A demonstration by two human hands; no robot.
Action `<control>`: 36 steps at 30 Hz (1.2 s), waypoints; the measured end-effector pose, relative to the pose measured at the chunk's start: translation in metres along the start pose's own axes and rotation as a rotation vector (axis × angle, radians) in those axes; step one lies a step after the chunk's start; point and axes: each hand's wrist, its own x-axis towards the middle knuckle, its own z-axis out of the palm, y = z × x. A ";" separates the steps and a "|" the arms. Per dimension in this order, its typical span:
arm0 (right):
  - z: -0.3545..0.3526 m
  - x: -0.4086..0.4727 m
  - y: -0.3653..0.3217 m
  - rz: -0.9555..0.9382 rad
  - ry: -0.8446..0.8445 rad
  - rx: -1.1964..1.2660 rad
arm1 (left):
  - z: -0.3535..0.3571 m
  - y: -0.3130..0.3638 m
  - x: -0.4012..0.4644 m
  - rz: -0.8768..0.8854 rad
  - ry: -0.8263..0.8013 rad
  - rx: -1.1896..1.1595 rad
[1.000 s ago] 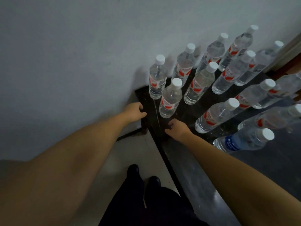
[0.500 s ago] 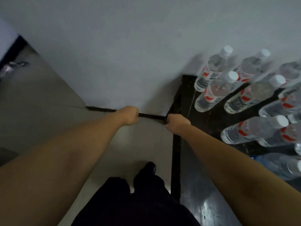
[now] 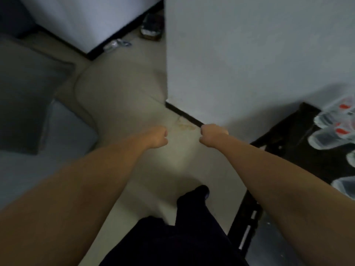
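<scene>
Both my arms stretch forward over a pale tiled floor [image 3: 134, 104]. My left hand [image 3: 158, 138] is curled into a fist and holds nothing. My right hand [image 3: 211, 134] is also a fist with nothing in it, level with the left and a short gap away. At the far right edge, blurred clear water bottles [image 3: 330, 135] with red labels stand on a dark glossy table [image 3: 292, 143]. Neither hand touches the table or the bottles.
A white wall corner [image 3: 230, 64] with a black skirting juts out ahead. A grey sofa or cushion [image 3: 28, 104] fills the left side. Small items lie on the floor at the back [image 3: 117, 44]. My dark trousers and shoe [image 3: 194, 208] show below.
The view has swung left, away from the table; the bottles slid to the right edge. Both hands left the table's corner and now hang as fists over the floor.
</scene>
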 end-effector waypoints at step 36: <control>0.202 -0.308 -0.531 -1.909 -0.114 -1.243 | 0.222 -0.137 -0.495 -1.858 0.615 -1.142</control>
